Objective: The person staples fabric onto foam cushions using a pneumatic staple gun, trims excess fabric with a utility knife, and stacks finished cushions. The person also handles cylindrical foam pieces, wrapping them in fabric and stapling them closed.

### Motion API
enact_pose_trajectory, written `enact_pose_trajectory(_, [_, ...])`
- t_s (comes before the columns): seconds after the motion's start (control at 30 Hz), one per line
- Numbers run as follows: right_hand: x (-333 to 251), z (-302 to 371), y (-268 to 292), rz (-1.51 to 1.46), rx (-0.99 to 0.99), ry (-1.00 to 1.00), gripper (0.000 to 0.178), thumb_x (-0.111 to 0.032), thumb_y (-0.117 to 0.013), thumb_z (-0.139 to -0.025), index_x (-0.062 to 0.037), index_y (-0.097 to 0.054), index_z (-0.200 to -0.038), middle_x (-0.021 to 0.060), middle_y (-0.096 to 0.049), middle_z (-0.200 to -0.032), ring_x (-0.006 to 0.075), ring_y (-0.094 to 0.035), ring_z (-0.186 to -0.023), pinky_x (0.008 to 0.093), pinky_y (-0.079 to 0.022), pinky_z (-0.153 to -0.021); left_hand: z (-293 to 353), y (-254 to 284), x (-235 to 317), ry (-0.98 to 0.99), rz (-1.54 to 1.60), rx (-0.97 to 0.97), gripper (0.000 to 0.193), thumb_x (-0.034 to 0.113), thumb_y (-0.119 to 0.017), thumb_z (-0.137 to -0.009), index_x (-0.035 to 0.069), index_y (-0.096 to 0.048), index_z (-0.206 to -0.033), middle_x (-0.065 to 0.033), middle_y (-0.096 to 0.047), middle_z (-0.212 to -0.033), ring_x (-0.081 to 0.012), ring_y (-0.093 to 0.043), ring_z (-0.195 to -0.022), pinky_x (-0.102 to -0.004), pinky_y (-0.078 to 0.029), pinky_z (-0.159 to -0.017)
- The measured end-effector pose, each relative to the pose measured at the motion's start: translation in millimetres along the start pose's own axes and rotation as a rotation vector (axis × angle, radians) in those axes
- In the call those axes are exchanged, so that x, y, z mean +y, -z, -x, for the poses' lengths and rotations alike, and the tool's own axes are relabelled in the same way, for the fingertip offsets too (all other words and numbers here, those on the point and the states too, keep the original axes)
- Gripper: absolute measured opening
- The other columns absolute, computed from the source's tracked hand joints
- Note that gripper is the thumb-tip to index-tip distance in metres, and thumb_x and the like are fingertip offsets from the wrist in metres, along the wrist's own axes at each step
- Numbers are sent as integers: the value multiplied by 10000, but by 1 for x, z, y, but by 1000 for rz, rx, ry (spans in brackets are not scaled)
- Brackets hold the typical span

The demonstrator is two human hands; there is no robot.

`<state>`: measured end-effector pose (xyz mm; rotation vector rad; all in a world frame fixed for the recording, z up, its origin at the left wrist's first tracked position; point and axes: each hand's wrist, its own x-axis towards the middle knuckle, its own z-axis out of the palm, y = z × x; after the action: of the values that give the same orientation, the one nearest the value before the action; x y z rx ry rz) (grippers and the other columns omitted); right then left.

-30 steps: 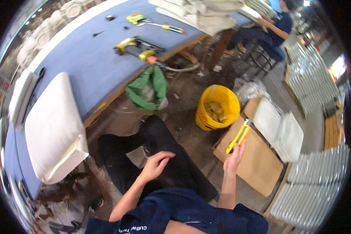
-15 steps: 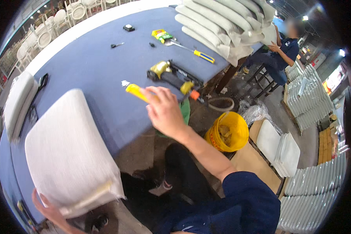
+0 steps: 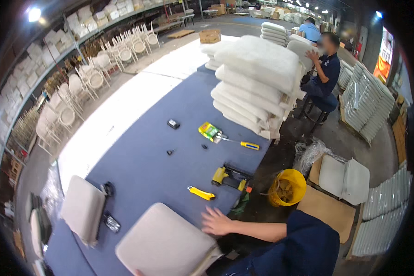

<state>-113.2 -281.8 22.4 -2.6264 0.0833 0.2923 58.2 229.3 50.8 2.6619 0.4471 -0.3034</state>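
A pale upholstered chair cushion (image 3: 163, 244) lies at the near edge of the blue table, loose fabric along its right edge. My right hand (image 3: 216, 222) is open beside its upper right edge, fingers spread, nothing in them. Only the fingertips of my left hand (image 3: 139, 273) show, at the cushion's near edge; the rest is out of the picture. On the table, just beyond my right hand, lies a yellow utility knife (image 3: 201, 193). To its right rests a yellow-and-black staple gun (image 3: 230, 177).
A tall cushion stack (image 3: 257, 83) stands at the far table end; another cushion pair (image 3: 83, 209) sits left. A screwdriver (image 3: 250, 146), green-yellow packet (image 3: 209, 131) and small black box (image 3: 173, 123) lie mid-table. A yellow bucket (image 3: 287, 187) stands right. A seated co-worker (image 3: 325, 73) handles a cushion.
My right hand has put the utility knife down on the table and moved back toward the cushion, fingers now spread. The view has tilted up, so most of my left hand has left the picture.
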Motion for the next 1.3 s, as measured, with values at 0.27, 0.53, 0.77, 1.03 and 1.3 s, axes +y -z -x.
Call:
enact_pose_trajectory(0.27, [39,-15,-7,-663,-90,-548,904,-749,-511,-959,53,-608,-1364,272,-670,-1360,466,-642,-1258,541,-491,-1080,83,15,118,-64,481,-108,849,702,-399,-1039,-13,-494,-1486,-278,-564,-1442,-453,-554,-1304,-552,-457,-1088])
enact_pose_trajectory(0.53, [-57,32,208,-496,162,4,716,-614,-653,-963,12,-633,-1311,196,-692,-1201,334,-670,-1136,442,-515,-994,138,6,199,-143,1210,-59,829,679,-390,-1044,21,-416,-1549,-223,-500,-1525,-394,-508,-1379,-548,-438,-1132])
enact_pose_trajectory(0.77, [-6,146,390,-667,615,477,858,-514,-784,-926,-9,-456,-1537,201,-549,-1375,361,-585,-1234,441,-482,-1049,174,-36,356,-432,1660,-214,823,659,-382,-1049,52,-348,-1604,-174,-444,-1598,-343,-468,-1444,-545,-421,-1171])
enact_pose_trajectory(1.03, [208,222,612,-224,1482,251,860,-347,-920,-830,-6,-487,-1490,187,-586,-1395,294,-572,-1310,404,-440,-1122,312,-46,656,-644,1709,-503,691,567,-449,-1063,63,-458,-1536,-130,-525,-1508,-278,-519,-1392,-487,-493,-1099])
enact_pose_trajectory(1.3, [520,270,726,-633,1526,-329,802,-640,-771,-865,-31,-594,-1356,164,-689,-1227,258,-672,-1102,369,-531,-960,493,-112,860,-976,1036,-613,676,367,-589,-1097,6,-299,-1589,-219,-335,-1624,-343,-377,-1501,-488,-315,-1233])
